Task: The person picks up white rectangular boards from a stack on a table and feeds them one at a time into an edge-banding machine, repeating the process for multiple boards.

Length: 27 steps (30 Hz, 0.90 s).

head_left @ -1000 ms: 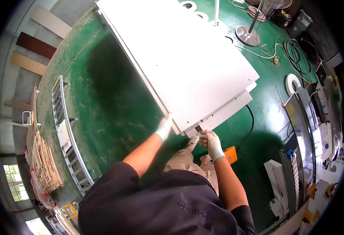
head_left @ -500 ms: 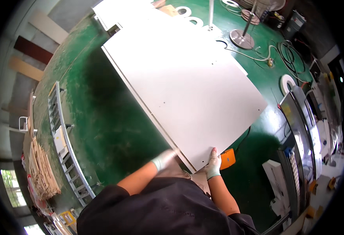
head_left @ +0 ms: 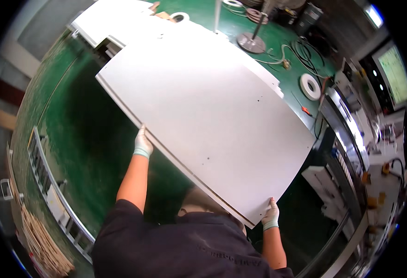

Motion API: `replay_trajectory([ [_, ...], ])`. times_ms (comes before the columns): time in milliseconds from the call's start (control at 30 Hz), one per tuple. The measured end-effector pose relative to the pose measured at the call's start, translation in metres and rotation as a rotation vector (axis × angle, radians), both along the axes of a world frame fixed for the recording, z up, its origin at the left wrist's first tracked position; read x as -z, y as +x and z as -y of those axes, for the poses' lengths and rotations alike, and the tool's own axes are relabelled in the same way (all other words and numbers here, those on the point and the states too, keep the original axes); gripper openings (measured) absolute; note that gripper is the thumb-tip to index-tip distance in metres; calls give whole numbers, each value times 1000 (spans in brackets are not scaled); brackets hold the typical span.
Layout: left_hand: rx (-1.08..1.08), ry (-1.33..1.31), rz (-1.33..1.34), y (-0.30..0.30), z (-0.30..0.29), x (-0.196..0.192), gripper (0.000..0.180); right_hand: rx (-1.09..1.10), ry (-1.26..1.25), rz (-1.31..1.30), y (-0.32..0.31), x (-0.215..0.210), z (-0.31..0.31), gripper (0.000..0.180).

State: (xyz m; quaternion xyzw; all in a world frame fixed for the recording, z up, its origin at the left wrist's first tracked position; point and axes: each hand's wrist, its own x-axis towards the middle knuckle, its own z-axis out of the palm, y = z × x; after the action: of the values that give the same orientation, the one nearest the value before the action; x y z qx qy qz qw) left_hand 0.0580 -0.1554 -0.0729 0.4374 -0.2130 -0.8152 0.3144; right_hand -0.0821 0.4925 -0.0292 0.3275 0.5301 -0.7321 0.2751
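- A large white panel (head_left: 208,125) fills the centre of the frame, held above the green floor (head_left: 83,139).
- The gloved left hand (head_left: 142,144) grips its long lower-left edge.
- The gloved right hand (head_left: 271,215) clamps its lower-right corner.
- A white tape roll (head_left: 310,86) lies on the floor at upper right.

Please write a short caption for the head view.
Gloved left hand and right hand grip a large white panel above a green floor.
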Motion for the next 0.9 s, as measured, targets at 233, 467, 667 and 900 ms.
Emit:
replay_trajectory([
  [233, 307, 372, -362, 67, 0, -7, 55, 105, 337, -41, 30, -82, -31, 64],
  [467, 477, 64, -170, 62, -120, -77, 40, 155, 711, -226, 122, -178, -143, 55],
  [667, 726, 292, -318, 94, -158, -127, 43, 359, 819, -316, 260, -225, -176, 59],
  [900, 961, 180, -292, 46, -190, -164, 23, 915, 376, -408, 453, -206, -143, 56],
])
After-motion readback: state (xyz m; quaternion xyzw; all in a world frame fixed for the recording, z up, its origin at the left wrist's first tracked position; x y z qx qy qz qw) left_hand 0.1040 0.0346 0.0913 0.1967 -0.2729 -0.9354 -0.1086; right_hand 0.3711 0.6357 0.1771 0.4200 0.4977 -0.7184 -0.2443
